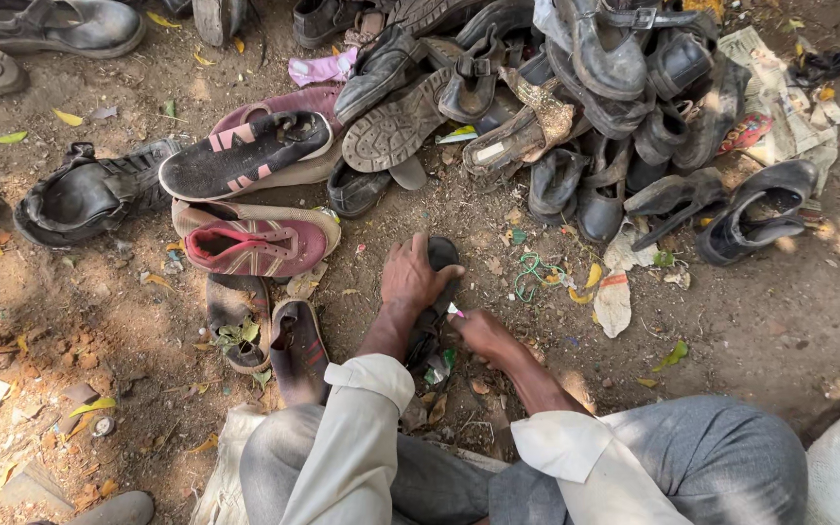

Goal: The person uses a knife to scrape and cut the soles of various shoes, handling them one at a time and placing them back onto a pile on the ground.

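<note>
A small black shoe [439,255] lies on the dirt ground between my knees. My left hand [413,277] is pressed down over its top, fingers wrapped around it. My right hand [481,331] sits at the shoe's near end, fingers closed on a small white and pink tube-like object [455,311] whose tip touches the shoe. Both forearms come out of rolled cream sleeves. Most of the shoe is hidden under my left hand.
A heap of worn black shoes [576,87] fills the far side. A maroon sneaker [255,243] and a black and pink sneaker [245,151] lie to the left. A green string [532,272], paper scraps [614,301] and dry leaves litter the dirt. Sandals [269,335] rest by my left knee.
</note>
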